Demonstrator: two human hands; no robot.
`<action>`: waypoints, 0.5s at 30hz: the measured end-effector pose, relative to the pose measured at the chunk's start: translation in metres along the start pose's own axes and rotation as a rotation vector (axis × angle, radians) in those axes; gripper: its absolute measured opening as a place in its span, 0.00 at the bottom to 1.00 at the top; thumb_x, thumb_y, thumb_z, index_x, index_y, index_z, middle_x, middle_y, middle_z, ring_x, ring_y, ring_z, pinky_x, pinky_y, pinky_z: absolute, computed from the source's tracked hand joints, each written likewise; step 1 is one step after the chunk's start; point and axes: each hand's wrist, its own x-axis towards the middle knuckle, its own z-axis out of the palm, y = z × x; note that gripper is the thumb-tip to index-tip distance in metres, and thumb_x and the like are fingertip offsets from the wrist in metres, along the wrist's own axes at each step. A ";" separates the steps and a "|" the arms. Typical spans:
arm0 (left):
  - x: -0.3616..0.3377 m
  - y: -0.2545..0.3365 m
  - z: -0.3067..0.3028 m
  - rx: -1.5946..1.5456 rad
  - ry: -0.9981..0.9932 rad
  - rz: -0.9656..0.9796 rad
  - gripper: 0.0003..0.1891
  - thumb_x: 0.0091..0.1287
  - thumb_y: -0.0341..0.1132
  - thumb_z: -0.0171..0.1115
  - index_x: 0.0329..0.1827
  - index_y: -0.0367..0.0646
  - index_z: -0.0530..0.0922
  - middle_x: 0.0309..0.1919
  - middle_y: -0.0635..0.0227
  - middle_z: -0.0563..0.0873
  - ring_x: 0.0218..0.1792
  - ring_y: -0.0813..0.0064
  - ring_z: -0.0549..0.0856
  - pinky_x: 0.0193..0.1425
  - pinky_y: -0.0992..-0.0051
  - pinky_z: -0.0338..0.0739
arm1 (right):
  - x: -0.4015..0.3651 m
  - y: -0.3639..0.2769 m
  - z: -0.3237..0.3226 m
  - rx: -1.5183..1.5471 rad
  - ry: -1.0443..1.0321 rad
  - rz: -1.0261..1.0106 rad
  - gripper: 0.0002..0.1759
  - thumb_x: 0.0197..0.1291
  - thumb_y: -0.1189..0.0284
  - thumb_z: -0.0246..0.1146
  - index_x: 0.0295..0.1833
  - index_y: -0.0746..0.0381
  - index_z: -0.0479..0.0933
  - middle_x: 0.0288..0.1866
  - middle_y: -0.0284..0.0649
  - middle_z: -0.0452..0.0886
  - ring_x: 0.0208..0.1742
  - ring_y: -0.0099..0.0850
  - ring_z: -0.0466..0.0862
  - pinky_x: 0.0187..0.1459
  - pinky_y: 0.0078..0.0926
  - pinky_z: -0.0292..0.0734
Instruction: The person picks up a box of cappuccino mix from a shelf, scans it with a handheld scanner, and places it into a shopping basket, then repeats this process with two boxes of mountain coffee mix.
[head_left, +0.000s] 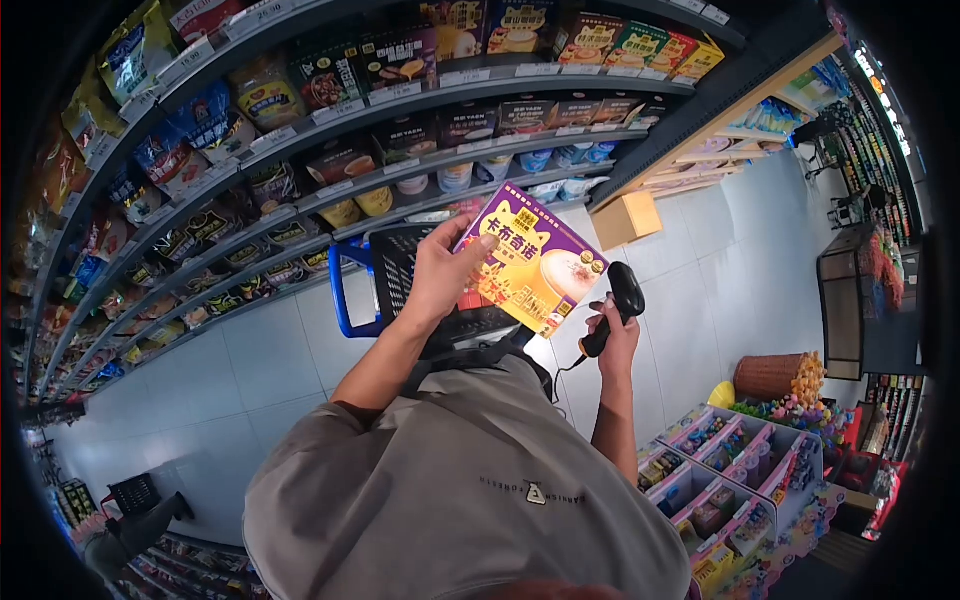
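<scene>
My left hand (447, 268) grips a purple and yellow cappuccino box (528, 262) by its left edge, thumb on the front. The box is tilted, with its printed cup picture facing me. My right hand (618, 340) is wrapped round the handle of a black barcode scanner (627, 288), whose head is just off the box's right side. A cord (572, 366) runs from the scanner down toward my body. Behind and below the box is a black basket (398, 262) beside a blue cart frame (343, 292), partly hidden by my hand and the box.
Shelves (430, 90) with boxed and bagged drinks curve across the front and left. A cardboard box (628, 220) stands on the tiled floor (700, 260) near the shelf end. A display bin (720, 465) of small goods is at lower right, near a wicker basket (768, 378).
</scene>
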 end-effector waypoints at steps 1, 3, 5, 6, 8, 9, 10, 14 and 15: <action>-0.006 -0.009 -0.002 -0.006 0.010 -0.041 0.22 0.64 0.30 0.67 0.57 0.27 0.74 0.42 0.62 0.85 0.39 0.81 0.83 0.44 0.81 0.79 | -0.012 -0.009 0.007 0.029 -0.038 -0.036 0.16 0.61 0.70 0.64 0.51 0.67 0.73 0.36 0.47 0.84 0.26 0.27 0.81 0.26 0.20 0.72; -0.017 -0.022 -0.005 0.003 -0.009 -0.083 0.21 0.64 0.30 0.67 0.57 0.26 0.75 0.42 0.62 0.85 0.38 0.81 0.84 0.43 0.81 0.80 | -0.033 -0.023 0.014 0.057 -0.065 -0.059 0.17 0.63 0.70 0.63 0.53 0.68 0.72 0.37 0.47 0.83 0.26 0.27 0.81 0.26 0.22 0.74; -0.025 -0.032 -0.006 0.033 -0.063 -0.118 0.20 0.64 0.30 0.67 0.56 0.26 0.75 0.43 0.61 0.86 0.39 0.81 0.84 0.43 0.81 0.80 | -0.048 -0.028 0.016 0.110 -0.058 -0.054 0.17 0.63 0.70 0.62 0.53 0.69 0.72 0.36 0.46 0.83 0.25 0.27 0.81 0.26 0.22 0.74; -0.028 -0.036 -0.005 0.023 -0.061 -0.129 0.20 0.64 0.30 0.67 0.56 0.26 0.75 0.43 0.61 0.86 0.39 0.81 0.84 0.43 0.81 0.80 | -0.055 -0.031 0.017 0.177 -0.060 -0.058 0.17 0.64 0.70 0.62 0.53 0.70 0.72 0.34 0.45 0.82 0.25 0.27 0.81 0.26 0.22 0.74; -0.032 -0.043 -0.002 0.003 -0.068 -0.152 0.20 0.64 0.30 0.67 0.56 0.25 0.75 0.42 0.61 0.86 0.39 0.81 0.84 0.43 0.80 0.80 | -0.064 -0.033 0.015 0.165 -0.039 -0.037 0.18 0.64 0.70 0.62 0.53 0.70 0.72 0.33 0.43 0.81 0.25 0.27 0.80 0.26 0.22 0.74; -0.035 -0.046 0.000 0.001 -0.067 -0.160 0.21 0.65 0.31 0.67 0.56 0.25 0.75 0.43 0.61 0.85 0.39 0.81 0.84 0.44 0.80 0.80 | -0.065 -0.031 0.011 0.144 -0.068 -0.034 0.17 0.63 0.70 0.63 0.53 0.69 0.72 0.34 0.42 0.81 0.25 0.27 0.80 0.26 0.22 0.74; -0.037 -0.048 0.005 -0.002 -0.069 -0.164 0.21 0.65 0.31 0.67 0.56 0.25 0.75 0.43 0.61 0.85 0.39 0.81 0.84 0.44 0.80 0.80 | -0.066 -0.029 0.007 0.124 -0.096 -0.033 0.17 0.63 0.70 0.63 0.53 0.69 0.72 0.35 0.42 0.81 0.24 0.26 0.79 0.26 0.22 0.73; -0.050 -0.072 0.023 -0.015 -0.055 -0.108 0.23 0.66 0.33 0.66 0.58 0.25 0.72 0.47 0.60 0.82 0.43 0.81 0.82 0.48 0.80 0.78 | -0.068 -0.028 -0.003 0.056 -0.077 -0.029 0.14 0.60 0.74 0.65 0.49 0.68 0.74 0.31 0.39 0.80 0.23 0.25 0.77 0.28 0.21 0.72; -0.056 -0.078 0.031 -0.063 -0.009 -0.140 0.23 0.66 0.33 0.65 0.58 0.25 0.71 0.47 0.60 0.81 0.44 0.81 0.81 0.48 0.80 0.78 | -0.067 -0.032 -0.008 0.052 -0.075 -0.017 0.13 0.58 0.76 0.66 0.47 0.67 0.75 0.31 0.37 0.79 0.23 0.23 0.76 0.29 0.20 0.72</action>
